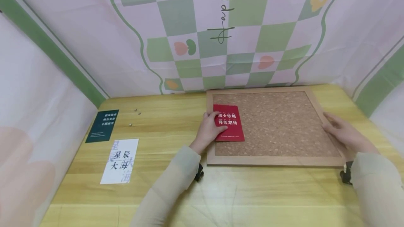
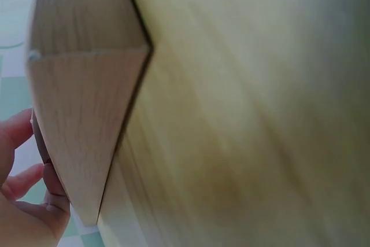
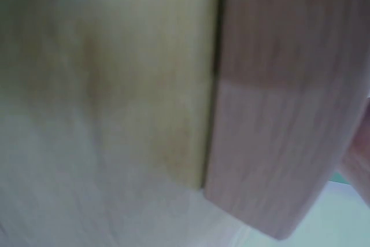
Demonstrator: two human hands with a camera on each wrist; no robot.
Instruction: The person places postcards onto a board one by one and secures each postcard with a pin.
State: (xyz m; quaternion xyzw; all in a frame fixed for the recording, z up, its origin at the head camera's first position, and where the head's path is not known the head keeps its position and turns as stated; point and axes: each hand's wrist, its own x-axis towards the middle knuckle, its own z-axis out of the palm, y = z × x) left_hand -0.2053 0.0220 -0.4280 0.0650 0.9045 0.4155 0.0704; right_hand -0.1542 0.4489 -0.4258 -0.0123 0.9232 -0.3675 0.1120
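A corkboard (image 1: pixel 274 125) with a light wooden frame lies on the table. My left hand (image 1: pixel 209 128) holds a red card (image 1: pixel 231 134) with white Chinese characters by its left edge, over the board's left end; the thumb lies on the card's face. In the left wrist view that hand (image 2: pixel 34 201) shows beyond the frame's corner (image 2: pixel 87 96). My right hand (image 1: pixel 350 136) grips the right side of the frame, thumb and forefinger at its edge. Only a sliver of the right hand (image 3: pixel 358 160) appears past the frame (image 3: pixel 277 114) in the right wrist view.
On the left of the table (image 1: pixel 170 125) lie a dark green card (image 1: pixel 102 127) and a white card (image 1: pixel 120 162) with Chinese characters. Several tiny metallic pieces (image 1: pixel 130 125) lie near them. A checked cloth (image 1: pixel 211 13) hangs behind the table, with pale cloth at both sides.
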